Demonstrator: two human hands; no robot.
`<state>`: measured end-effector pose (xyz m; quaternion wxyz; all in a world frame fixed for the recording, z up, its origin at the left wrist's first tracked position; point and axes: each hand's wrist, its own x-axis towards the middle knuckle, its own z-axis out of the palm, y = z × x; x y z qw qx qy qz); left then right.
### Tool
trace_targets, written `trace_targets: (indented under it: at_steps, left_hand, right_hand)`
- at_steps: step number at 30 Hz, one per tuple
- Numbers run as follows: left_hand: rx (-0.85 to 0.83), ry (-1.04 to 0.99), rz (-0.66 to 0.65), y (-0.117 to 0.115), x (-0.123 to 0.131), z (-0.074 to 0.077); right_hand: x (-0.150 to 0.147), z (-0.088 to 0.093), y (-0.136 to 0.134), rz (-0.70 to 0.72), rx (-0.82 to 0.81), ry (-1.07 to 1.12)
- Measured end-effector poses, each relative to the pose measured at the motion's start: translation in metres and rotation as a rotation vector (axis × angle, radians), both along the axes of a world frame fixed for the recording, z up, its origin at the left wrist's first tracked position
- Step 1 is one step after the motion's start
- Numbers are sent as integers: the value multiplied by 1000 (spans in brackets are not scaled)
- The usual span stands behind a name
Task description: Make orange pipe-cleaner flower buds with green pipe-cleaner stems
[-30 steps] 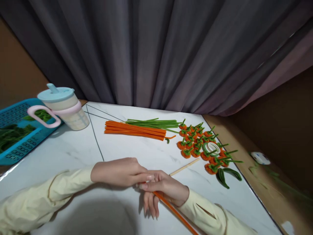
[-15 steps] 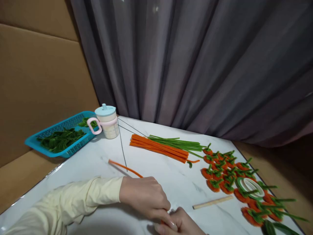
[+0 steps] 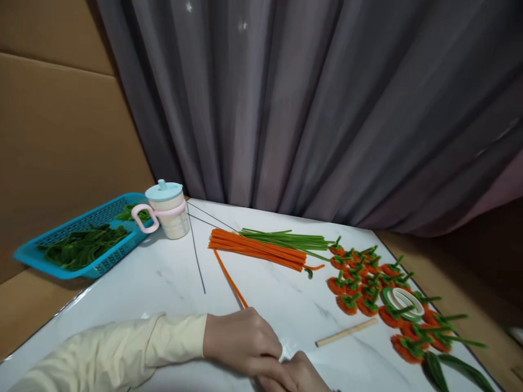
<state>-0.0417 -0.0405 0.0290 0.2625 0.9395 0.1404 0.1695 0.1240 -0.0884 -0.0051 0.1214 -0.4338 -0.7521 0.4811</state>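
My left hand [image 3: 247,342], in a cream sleeve, is closed near the front of the table. A long orange pipe cleaner [image 3: 231,280] sticks out from behind it toward the upper left. Touching its fingers, my right hand [image 3: 304,375] is closed at the bottom edge, partly out of the picture. Both hands press together around the pipe cleaner's lower part, which they hide. Beyond them lies a bundle of orange pipe cleaners [image 3: 257,250], with green pipe cleaners [image 3: 294,239] behind it. To the right of my hands is a thin wooden stick [image 3: 347,332].
Several orange pipe-cleaner persimmons [image 3: 347,303] with green stems cover the right side, with rolls of tape [image 3: 404,302] among them. Green leaves [image 3: 435,370] lie at the front right. At the left stand a lidded cup [image 3: 174,218] and a blue basket [image 3: 81,270] holding greenery.
The free end of the orange pipe cleaner has swung upward and right, now steeper, near the bundle. My hands stay together. The whole view has shifted slightly.
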Motion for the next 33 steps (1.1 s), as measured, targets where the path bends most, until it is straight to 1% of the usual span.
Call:
trace_targets:
  at_steps: [2, 5, 7, 9, 14, 20, 24, 27, 29, 31, 32, 33]
  left_hand:
    - [-191, -124, -70, 7, 1, -8]
    - [-401, -188, -71, 13, 1, -13]
    - [-471, -183, -61, 14, 1, -14]
    - [-491, -179, -57, 14, 0, -15]
    - [-416, -196, -54, 13, 1, -16]
    - [-245, -123, -47, 9, 1, -16]
    - [-97, -152, -65, 6, 0, -23]
    - [17, -149, -71, 3, -1, -28]
    - [101, -139, -74, 3, -2, -21]
    - [184, -112, -30, 11, -2, -3]
    - [207, -92, 60, 18, -2, 8]
    - [198, -43, 218, 29, -1, 21]
  right_hand:
    - [-2, 2, 1, -36, -31, 13]
    - [-5, 11, 3, -48, -126, 60]
    - [-6, 17, 3, -88, -166, 63]
    - [-5, 19, 2, -114, -183, 63]
    - [-3, 18, 4, -87, -211, 135]
    - [-2, 24, 5, -114, -281, 156]
    - [-2, 22, 4, -137, -298, 198]
    - [-2, 20, 5, -111, -286, 270]
    - [-2, 22, 5, -106, -285, 276]
    - [-2, 24, 6, -124, -305, 219]
    - [-2, 25, 6, -130, -320, 191]
    - [-2, 25, 6, -130, -335, 172]
